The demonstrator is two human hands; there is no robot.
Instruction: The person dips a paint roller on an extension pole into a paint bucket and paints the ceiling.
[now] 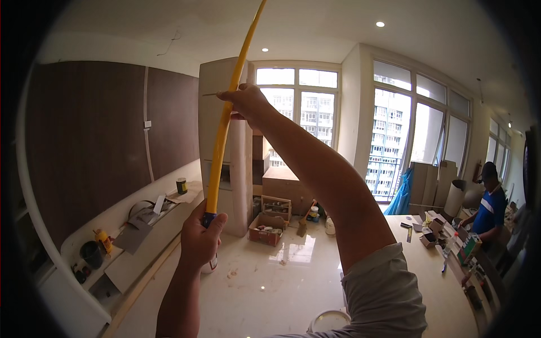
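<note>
A long, slim yellow pole (218, 152) with a dark blue lower end runs up and slightly right, past the top of the view. My left hand (201, 239) is closed around the blue part low down, its thumb on the front. Higher up, my right hand (248, 103) grips the yellow length between thumb and fingers, the right arm raised across the middle. The pole's top end is out of view, so I cannot tell what tool it belongs to. Behind my left wrist, a container (211, 265) on the floor is partly hidden.
A ledge on the left holds a yellow bottle (103, 240), a dark bucket (91, 253) and a can (181, 186). A red toolbox (266, 231) stands ahead. A round lid (330, 321) lies low. At right, a co-worker (489, 208) stands by a cluttered table (417, 270).
</note>
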